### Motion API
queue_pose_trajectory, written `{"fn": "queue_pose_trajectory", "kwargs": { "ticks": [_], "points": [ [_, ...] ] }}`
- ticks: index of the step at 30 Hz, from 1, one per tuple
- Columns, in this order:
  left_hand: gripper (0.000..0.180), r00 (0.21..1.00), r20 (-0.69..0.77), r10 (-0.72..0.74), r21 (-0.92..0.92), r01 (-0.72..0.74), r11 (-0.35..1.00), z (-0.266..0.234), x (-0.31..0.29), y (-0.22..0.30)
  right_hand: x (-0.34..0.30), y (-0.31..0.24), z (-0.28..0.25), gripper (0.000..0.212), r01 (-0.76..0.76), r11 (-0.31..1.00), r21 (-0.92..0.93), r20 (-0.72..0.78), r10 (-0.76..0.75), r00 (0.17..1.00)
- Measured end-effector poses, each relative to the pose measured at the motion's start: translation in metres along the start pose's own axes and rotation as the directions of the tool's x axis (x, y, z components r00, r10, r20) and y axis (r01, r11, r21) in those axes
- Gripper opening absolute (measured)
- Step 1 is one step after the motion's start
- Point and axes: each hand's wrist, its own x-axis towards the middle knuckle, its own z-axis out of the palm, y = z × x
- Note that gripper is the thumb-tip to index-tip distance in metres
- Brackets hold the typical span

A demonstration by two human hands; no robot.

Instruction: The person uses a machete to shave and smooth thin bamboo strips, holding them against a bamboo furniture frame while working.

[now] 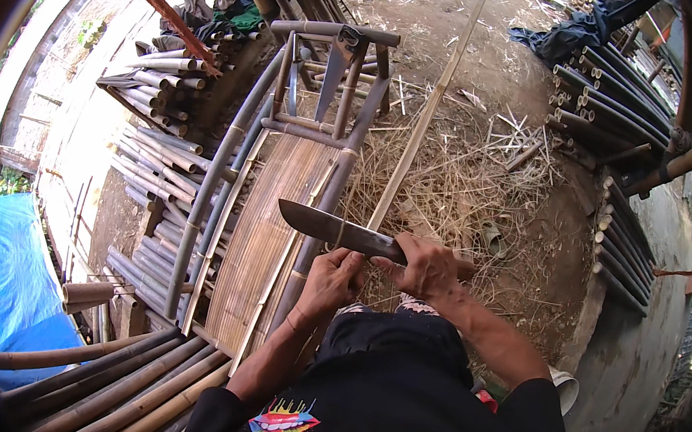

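Observation:
My right hand is wrapped round the wooden handle of a large broad-bladed knife. Its dark blade points left and lies across a long split bamboo strip. The fingers of my left hand are closed just below the blade, where the near end of that strip runs into them; the hand and blade hide part of it. From there the strip stretches away over the ground. Left of my hands stands a long bamboo bench with a slatted top. A handsaw hangs at its far-end frame.
Bamboo poles are stacked on the left, with more poles at far right. Shavings cover the ground ahead. Several poles lie at lower left near a blue tarp. A concrete ledge runs along the right.

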Motion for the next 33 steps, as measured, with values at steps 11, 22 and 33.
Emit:
{"fn": "queue_pose_trajectory", "kwargs": {
  "ticks": [11, 22, 33],
  "points": [
    [0.026, 0.995, -0.098, 0.018, 0.076, -0.011, 0.997, -0.012, -0.054, -0.004, 0.04, 0.046, 0.003, 0.061, -0.124, 0.983, -0.136, 0.051, 0.131, 0.99],
    [0.03, 0.987, -0.115, -0.114, 0.026, 0.118, 0.993, -0.049, -0.132, -0.027, 0.075, 0.066, 0.032, 0.066, 0.412, 0.907, -0.086, -0.046, -0.417, 0.908],
    [0.033, 0.861, -0.366, 0.354, 0.597, -0.075, 0.799, -0.007, -0.122, -0.031, 0.094, 0.028, 0.057, 0.041, -0.412, 0.015, 0.911, 0.346, 0.514, 0.785]
  ]
}}
